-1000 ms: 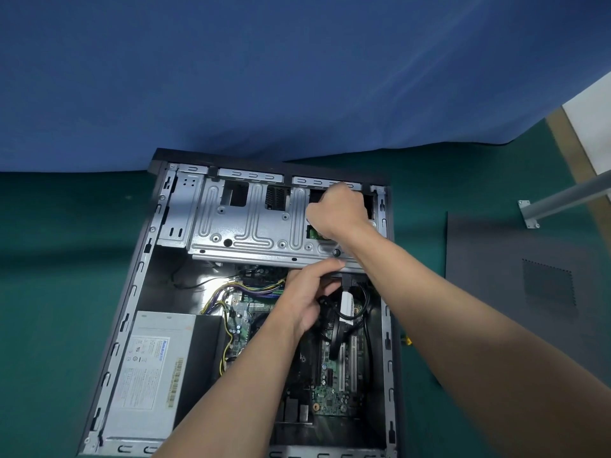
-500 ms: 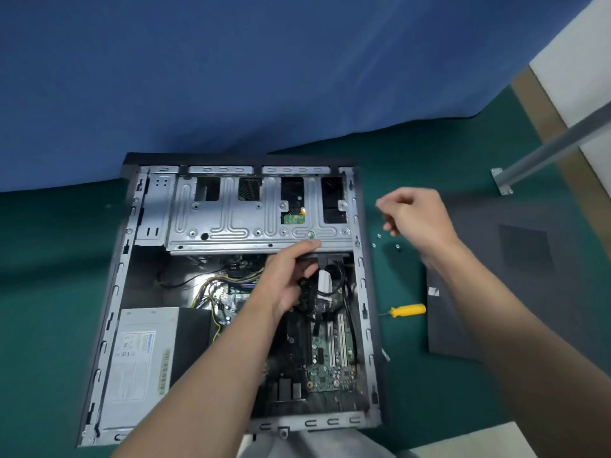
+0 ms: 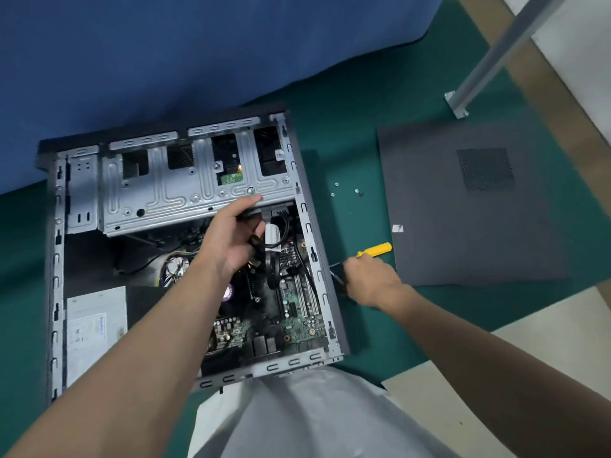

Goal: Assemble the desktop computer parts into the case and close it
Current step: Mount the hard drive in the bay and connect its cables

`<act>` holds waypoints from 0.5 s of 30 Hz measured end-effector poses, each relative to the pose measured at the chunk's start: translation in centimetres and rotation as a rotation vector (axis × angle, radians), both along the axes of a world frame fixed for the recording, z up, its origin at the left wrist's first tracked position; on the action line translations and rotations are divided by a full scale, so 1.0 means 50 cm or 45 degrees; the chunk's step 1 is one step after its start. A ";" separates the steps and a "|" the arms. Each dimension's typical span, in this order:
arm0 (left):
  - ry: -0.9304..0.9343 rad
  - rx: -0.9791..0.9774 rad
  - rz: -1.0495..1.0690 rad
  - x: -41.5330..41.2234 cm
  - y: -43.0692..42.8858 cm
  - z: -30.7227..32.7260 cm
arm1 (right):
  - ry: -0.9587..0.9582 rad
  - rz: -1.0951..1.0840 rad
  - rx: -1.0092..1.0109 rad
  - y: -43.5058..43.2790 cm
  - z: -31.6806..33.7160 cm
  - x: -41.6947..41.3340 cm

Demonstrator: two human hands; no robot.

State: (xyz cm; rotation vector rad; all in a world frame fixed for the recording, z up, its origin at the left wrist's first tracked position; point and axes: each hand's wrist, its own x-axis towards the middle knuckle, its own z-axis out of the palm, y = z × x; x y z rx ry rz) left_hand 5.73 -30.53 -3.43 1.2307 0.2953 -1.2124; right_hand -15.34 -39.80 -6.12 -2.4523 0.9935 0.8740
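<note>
Risk of a slipped driver over a bare board

The case (image 3: 54,259) lay open on its side on the green-covered counter (image 3: 357,133), towards the far left, its top end close to the back edge. The left hand (image 3: 231,239) had its thumb on the lower lip of the drive cage (image 3: 185,186) and its fingers curled beneath, among black cables. The right hand (image 3: 370,282), just outside the case's right wall, was closed round the yellow-handled screwdriver (image 3: 377,249).

The cage was thin stamped steel, ribbed and slick. If the hold on it slackened, it could shift and put its holes off line. The driver's narrow shaft, skating off a screw head, would land on the motherboard (image 3: 297,322), a green sheet crowded with small parts and slots that lay uncovered below. The cables under the palm looked soft and could be nipped under the cage's hard edge.

Three tiny bright screws (image 3: 336,184) lay loose on the cloth between the case and the side panel (image 3: 472,206). They could roll, or be brushed away by a forearm. The panel, a flat dark matte sheet with a square perforated vent, lay towards the right edge, not yet fitted.
</note>
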 end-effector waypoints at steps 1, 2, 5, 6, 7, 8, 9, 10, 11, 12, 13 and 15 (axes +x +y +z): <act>0.000 0.005 0.007 -0.001 -0.001 0.000 | 0.038 0.053 -0.007 0.005 -0.005 -0.005; 0.001 0.008 0.008 -0.002 0.000 0.002 | 0.061 0.088 -0.018 0.011 -0.010 -0.011; 0.007 -0.002 0.011 -0.006 0.001 0.006 | 0.074 0.075 -0.017 0.022 -0.017 -0.023; 0.009 -0.006 0.012 -0.007 0.001 0.008 | 0.055 0.054 -0.001 0.022 -0.017 -0.023; 0.004 -0.005 0.009 -0.008 0.000 0.010 | 0.023 0.019 0.017 0.018 -0.013 -0.022; -0.002 -0.002 0.002 -0.009 0.000 0.012 | -0.027 -0.040 0.028 0.009 -0.005 -0.020; -0.006 0.002 -0.005 -0.009 0.000 0.014 | -0.085 -0.116 0.031 -0.003 0.006 -0.019; -0.006 0.003 -0.010 -0.009 0.001 0.015 | -0.151 -0.199 0.019 -0.021 0.019 -0.017; -0.003 0.001 -0.015 -0.008 0.002 0.015 | -0.232 -0.294 0.001 -0.042 0.036 -0.016; 0.004 -0.003 -0.021 -0.007 0.003 0.015 | -0.353 -0.404 -0.013 -0.065 0.056 -0.013; 0.014 -0.004 -0.025 -0.006 0.003 0.014 | -0.516 -0.519 -0.014 -0.085 0.081 -0.007; 0.029 -0.004 -0.019 -0.005 0.002 0.011 | -0.905 -0.670 -0.027 -0.119 0.138 0.017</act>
